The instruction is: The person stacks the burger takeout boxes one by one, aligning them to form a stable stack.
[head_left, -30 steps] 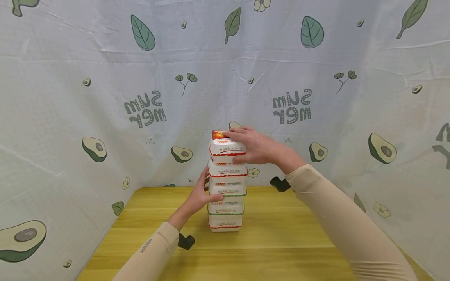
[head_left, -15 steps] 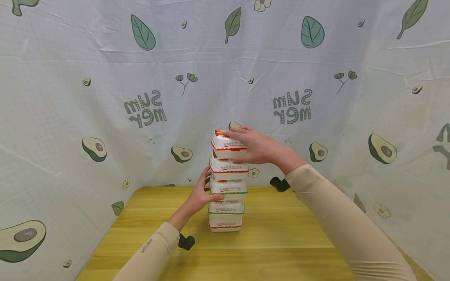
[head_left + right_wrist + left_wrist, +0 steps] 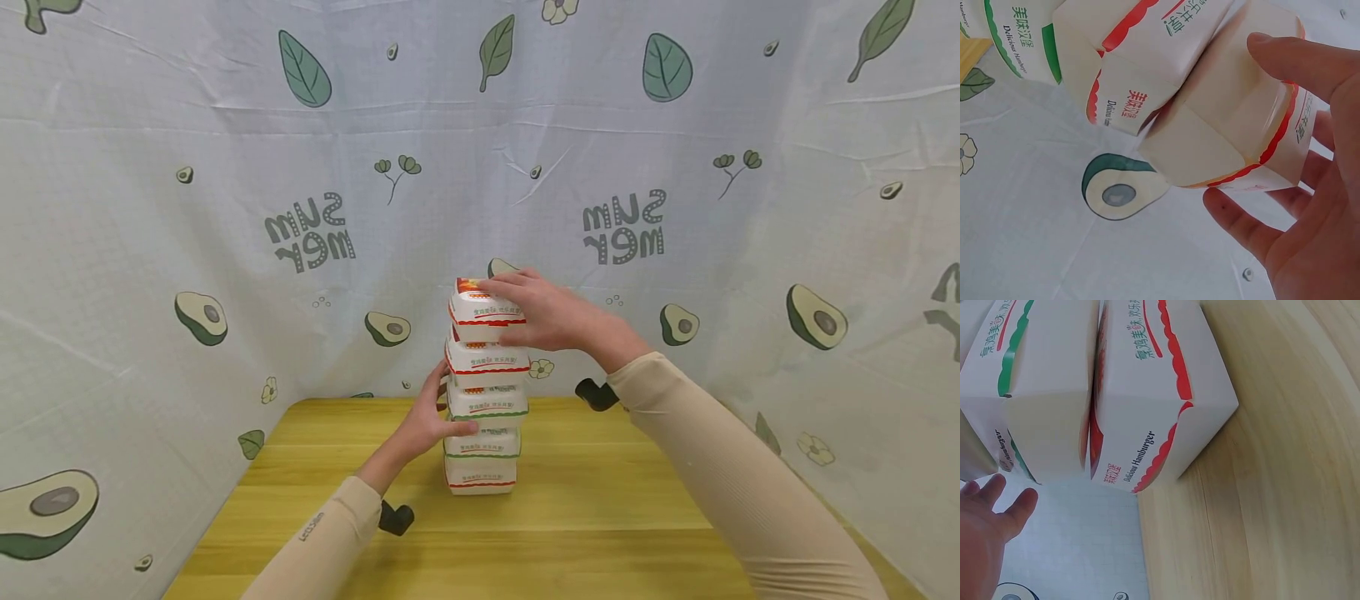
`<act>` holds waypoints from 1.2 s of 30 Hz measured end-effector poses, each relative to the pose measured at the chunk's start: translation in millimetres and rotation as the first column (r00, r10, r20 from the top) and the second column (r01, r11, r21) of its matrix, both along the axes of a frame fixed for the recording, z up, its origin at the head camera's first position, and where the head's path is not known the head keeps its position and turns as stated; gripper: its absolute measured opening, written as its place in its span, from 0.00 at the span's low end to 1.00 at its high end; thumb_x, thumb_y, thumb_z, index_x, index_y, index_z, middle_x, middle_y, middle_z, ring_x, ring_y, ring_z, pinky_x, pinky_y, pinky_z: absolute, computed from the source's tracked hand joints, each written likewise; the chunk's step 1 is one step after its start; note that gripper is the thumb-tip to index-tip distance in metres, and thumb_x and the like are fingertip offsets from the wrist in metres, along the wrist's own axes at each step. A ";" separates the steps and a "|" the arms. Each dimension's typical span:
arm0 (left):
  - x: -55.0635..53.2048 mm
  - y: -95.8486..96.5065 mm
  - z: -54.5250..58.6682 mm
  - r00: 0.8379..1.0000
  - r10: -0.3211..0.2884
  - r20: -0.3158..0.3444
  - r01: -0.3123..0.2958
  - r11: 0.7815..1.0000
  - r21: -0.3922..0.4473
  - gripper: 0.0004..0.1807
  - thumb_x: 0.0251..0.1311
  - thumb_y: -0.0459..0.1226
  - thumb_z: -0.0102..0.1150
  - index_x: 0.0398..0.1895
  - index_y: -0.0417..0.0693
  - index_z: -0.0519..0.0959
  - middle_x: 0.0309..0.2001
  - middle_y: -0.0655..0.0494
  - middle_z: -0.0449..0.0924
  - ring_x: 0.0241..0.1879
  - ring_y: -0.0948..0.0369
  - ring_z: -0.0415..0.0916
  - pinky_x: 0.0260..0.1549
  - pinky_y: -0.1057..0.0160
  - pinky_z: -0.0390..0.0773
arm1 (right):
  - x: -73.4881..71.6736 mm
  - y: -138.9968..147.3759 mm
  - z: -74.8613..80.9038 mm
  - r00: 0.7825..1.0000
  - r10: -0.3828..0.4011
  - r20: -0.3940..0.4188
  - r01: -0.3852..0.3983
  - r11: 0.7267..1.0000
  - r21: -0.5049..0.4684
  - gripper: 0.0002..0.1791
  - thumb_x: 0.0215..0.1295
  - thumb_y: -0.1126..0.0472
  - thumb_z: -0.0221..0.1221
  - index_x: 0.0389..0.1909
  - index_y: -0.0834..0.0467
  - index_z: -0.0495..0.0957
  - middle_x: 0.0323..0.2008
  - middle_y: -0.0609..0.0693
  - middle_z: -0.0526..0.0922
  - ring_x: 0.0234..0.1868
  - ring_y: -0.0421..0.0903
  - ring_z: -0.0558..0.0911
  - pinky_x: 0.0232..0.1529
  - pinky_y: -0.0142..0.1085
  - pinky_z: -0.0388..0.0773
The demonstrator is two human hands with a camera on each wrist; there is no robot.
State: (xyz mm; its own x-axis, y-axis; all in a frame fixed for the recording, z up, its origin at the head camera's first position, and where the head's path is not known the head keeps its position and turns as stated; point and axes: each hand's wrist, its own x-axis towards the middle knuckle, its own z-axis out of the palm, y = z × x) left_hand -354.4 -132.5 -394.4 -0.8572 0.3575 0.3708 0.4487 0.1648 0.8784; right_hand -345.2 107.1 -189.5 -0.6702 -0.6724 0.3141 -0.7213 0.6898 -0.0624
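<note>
Several white cardboard hamburger boxes stand in one tall, slightly uneven stack. The top box (image 3: 483,312), red-banded, sits tilted and turned, and my right hand (image 3: 551,312) grips its right side, thumb low in front and fingers over the top and behind. Below it is another red-banded box (image 3: 487,362), then two green-banded ones, then a red-banded bottom box (image 3: 480,477). Beside the middle of the stack, my left hand (image 3: 422,423) spreads around the left side, thumb across the front of a green-banded box (image 3: 491,404). The left wrist view shows its fingers loosely extended near the boxes.
The stack stands on a yellow wood-grain table (image 3: 592,500). Behind and at both sides hangs a pale cloth (image 3: 480,208) printed with avocados and leaves. A black wrist-camera part (image 3: 597,394) juts from my right wrist, another (image 3: 396,518) from my left.
The upper boxes shifted slightly right and the top one tilted, then settled back a little to the left. My hands have stayed nearly in place, and the bottom box has not moved.
</note>
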 end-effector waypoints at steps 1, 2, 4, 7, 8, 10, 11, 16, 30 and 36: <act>0.8 0.0 0.0 1.000 0.004 0.003 -0.004 1.000 -0.007 0.62 0.50 0.46 0.77 0.81 0.65 0.42 0.77 0.53 0.50 0.74 0.48 0.57 0.66 0.38 0.62 | 0.3 -0.4 0.3 1.000 -0.003 -0.004 0.003 1.000 0.003 0.44 0.61 0.56 0.69 0.77 0.47 0.61 0.75 0.51 0.64 0.72 0.53 0.62 0.63 0.53 0.72; 1.0 0.0 -0.2 1.000 0.005 0.006 -0.005 1.000 -0.013 0.63 0.49 0.47 0.78 0.81 0.65 0.42 0.77 0.53 0.50 0.74 0.49 0.56 0.66 0.38 0.62 | 0.5 -0.6 0.6 1.000 -0.005 -0.007 0.005 1.000 0.005 0.44 0.61 0.56 0.69 0.77 0.48 0.61 0.74 0.51 0.64 0.72 0.53 0.62 0.62 0.52 0.72; 2.2 0.3 -0.1 1.000 0.009 0.012 -0.008 1.000 -0.019 0.63 0.49 0.48 0.78 0.81 0.66 0.42 0.78 0.53 0.50 0.75 0.49 0.56 0.67 0.38 0.61 | 0.8 -1.0 1.0 1.000 -0.009 -0.013 0.009 1.000 0.011 0.44 0.61 0.57 0.69 0.77 0.49 0.61 0.74 0.51 0.65 0.71 0.52 0.62 0.62 0.50 0.73; 0.2 0.8 -1.9 1.000 0.015 0.017 -0.014 0.999 -0.028 0.64 0.49 0.48 0.78 0.81 0.68 0.41 0.79 0.52 0.48 0.75 0.47 0.54 0.68 0.37 0.60 | 0.4 -0.9 1.2 1.000 -0.004 -0.025 0.004 1.000 0.018 0.44 0.61 0.58 0.69 0.77 0.51 0.62 0.73 0.52 0.65 0.70 0.53 0.63 0.62 0.50 0.73; -0.4 1.0 -2.2 1.000 0.015 0.016 -0.014 0.999 -0.030 0.64 0.49 0.48 0.78 0.80 0.68 0.40 0.79 0.52 0.48 0.75 0.47 0.54 0.68 0.36 0.60 | 0.1 -1.0 1.1 1.000 -0.001 -0.028 0.002 1.000 0.019 0.43 0.61 0.58 0.69 0.76 0.51 0.62 0.73 0.52 0.66 0.70 0.52 0.63 0.61 0.49 0.73; -0.5 1.5 -1.9 1.000 0.009 0.018 -0.009 1.000 -0.029 0.64 0.50 0.47 0.78 0.80 0.69 0.40 0.78 0.52 0.49 0.75 0.47 0.53 0.67 0.36 0.60 | -0.5 -0.9 0.9 0.999 0.002 -0.033 -0.001 1.000 0.022 0.43 0.61 0.58 0.70 0.76 0.51 0.63 0.72 0.52 0.66 0.69 0.52 0.63 0.61 0.49 0.73; -0.7 1.8 -1.8 1.000 0.007 0.019 -0.006 1.000 -0.029 0.63 0.50 0.47 0.78 0.80 0.70 0.40 0.78 0.52 0.49 0.75 0.48 0.54 0.67 0.36 0.60 | -1.0 -0.7 0.8 0.999 0.003 -0.036 -0.002 1.000 0.022 0.42 0.61 0.58 0.70 0.76 0.51 0.63 0.72 0.52 0.66 0.69 0.52 0.63 0.61 0.49 0.73; 0.9 1.7 -1.1 0.999 -0.030 0.016 0.030 0.999 -0.019 0.66 0.46 0.43 0.80 0.79 0.76 0.39 0.74 0.57 0.56 0.71 0.53 0.60 0.66 0.40 0.64 | -0.9 -0.4 1.3 0.999 -0.008 -0.043 0.009 1.000 0.015 0.42 0.60 0.57 0.70 0.75 0.49 0.64 0.73 0.51 0.65 0.69 0.51 0.63 0.60 0.48 0.74; 1.4 2.8 -7.9 1.000 -0.025 -0.017 0.025 0.999 -0.020 0.68 0.42 0.40 0.83 0.78 0.79 0.42 0.71 0.61 0.61 0.67 0.56 0.64 0.61 0.46 0.69 | 0.0 0.4 -0.8 0.999 -0.031 -0.029 0.031 0.999 0.009 0.43 0.60 0.55 0.70 0.76 0.46 0.63 0.74 0.47 0.64 0.68 0.49 0.64 0.60 0.47 0.74; 0.6 4.2 -12.3 0.999 -0.016 -0.028 0.016 1.000 -0.004 0.59 0.52 0.44 0.77 0.78 0.78 0.43 0.69 0.60 0.62 0.66 0.56 0.65 0.60 0.47 0.70 | 0.3 0.9 -2.4 0.999 -0.030 -0.037 0.030 0.999 0.012 0.42 0.60 0.55 0.70 0.75 0.46 0.64 0.74 0.47 0.64 0.68 0.49 0.64 0.59 0.47 0.75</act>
